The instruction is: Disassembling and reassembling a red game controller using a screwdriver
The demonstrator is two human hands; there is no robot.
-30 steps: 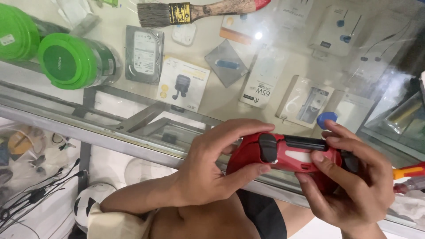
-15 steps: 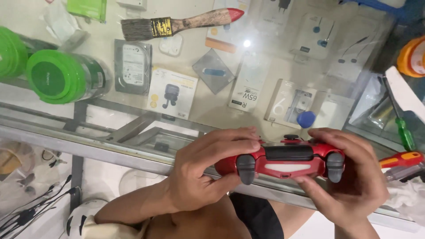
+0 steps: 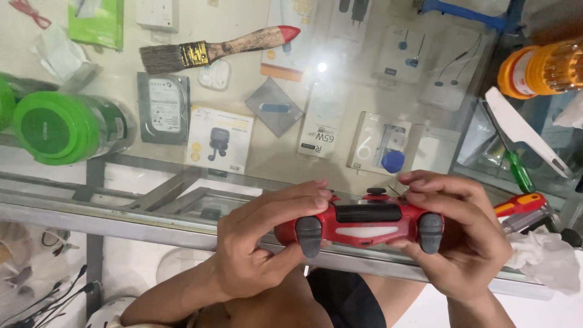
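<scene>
Head view: compared w/ 0.5 s ago, the red game controller (image 3: 364,223) sits a bit more to the left and level, triggers facing the camera, at the near edge of the glass table (image 3: 255,159). Left hand (image 3: 258,252) is curled around its left grip, right hand (image 3: 464,234) closed around the right grip, fingers on top. On the glass: a paintbrush (image 3: 212,50) w/ red handle tip. Under the glass: a grey hard drive (image 3: 163,116), a white-yellow earbud box (image 3: 218,141), a tall white charger box (image 3: 325,124). Far left, green round containers (image 3: 57,127). Right: orange-handled screwdriver (image 3: 519,204).
</scene>
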